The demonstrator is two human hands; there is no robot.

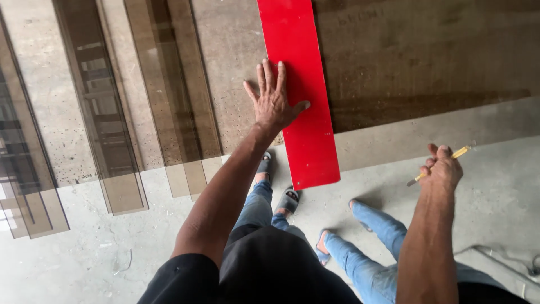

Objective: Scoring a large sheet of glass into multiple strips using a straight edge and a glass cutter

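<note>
While left hand presses flat, fingers spread, on long red straightedge board over tinted glass sheet, right hand grips slim yellow-handled cutter clear of glass; no score line visible yet; cut strips lie left.

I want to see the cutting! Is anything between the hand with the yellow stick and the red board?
Nothing visible. The right hand holds the yellow-handled tool in the air off to the side of the red board, with only bare table and floor between. The left hand lies flat on the board's other edge.
</note>
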